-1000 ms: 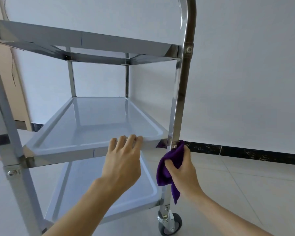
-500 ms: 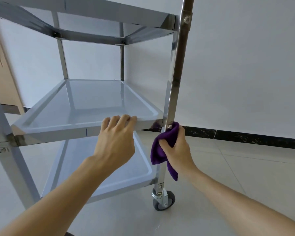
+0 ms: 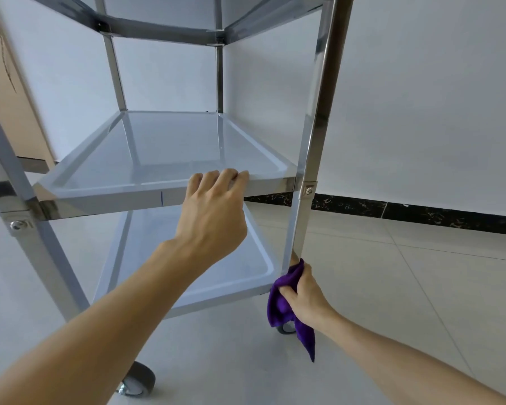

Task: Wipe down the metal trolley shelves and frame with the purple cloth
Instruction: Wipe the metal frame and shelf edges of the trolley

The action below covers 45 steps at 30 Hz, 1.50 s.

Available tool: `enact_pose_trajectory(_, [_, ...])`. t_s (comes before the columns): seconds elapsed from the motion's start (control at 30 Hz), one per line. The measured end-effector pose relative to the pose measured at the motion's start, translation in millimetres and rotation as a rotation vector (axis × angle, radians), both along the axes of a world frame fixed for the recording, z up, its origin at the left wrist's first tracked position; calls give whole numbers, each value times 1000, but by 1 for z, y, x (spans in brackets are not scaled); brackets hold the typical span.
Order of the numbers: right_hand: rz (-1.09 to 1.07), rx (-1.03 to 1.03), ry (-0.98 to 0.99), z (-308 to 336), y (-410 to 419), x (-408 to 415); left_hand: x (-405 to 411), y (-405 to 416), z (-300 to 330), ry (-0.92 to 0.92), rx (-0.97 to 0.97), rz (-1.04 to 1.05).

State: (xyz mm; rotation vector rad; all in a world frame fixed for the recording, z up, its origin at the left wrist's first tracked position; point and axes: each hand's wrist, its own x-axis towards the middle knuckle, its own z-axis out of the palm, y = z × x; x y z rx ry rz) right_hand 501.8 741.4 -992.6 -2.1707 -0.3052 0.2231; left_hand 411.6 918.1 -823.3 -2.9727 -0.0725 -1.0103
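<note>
Low down, right hand (image 3: 306,298) fingers gripping purple cloth (image 3: 284,305) round trolley post (image 3: 310,171), left hand (image 3: 214,214) fingers hooked over middle shelf (image 3: 260,182) rim

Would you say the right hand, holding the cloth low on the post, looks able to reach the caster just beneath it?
Probably yes: the right hand grips the purple cloth directly above the caster, with nothing between.

Glossy polished metal trolley (image 3: 319,118), soft matt purple cloth (image 3: 281,305), smooth glossy floor tiles (image 3: 406,273).
</note>
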Motion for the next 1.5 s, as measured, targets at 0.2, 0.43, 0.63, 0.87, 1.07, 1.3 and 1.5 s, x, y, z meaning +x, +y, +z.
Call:
enact_pose_trajectory(0.2, [87, -305, 158, 5, -3, 7, 0, 8, -1, -7, -89, -81])
enact_pose_trajectory(0.43, [305, -753, 214, 34, -12, 2, -32, 33, 12, -25, -295, -298])
enact_pose_trajectory(0.63, [498, -946, 278, 65, -3, -9, -78, 65, 19, 151, -414, -310])
enact_pose_trajectory(0.87, [758, -834, 2, 59, 53, -52, -125, 119, -4, 429, -474, -151])
enact_pose_trajectory(1.07, [844, -436, -294, 65, 125, -76, -159, 146, -25, 398, -532, -211])
enact_pose_trajectory(1.3, [848, -521, -757, 36, 218, -108, -182, 196, -50, 559, -671, -12])
enact_pose_trajectory(1.5, [868, -663, -703, -4, 246, -115, -162, 193, -90, 426, -678, 282])
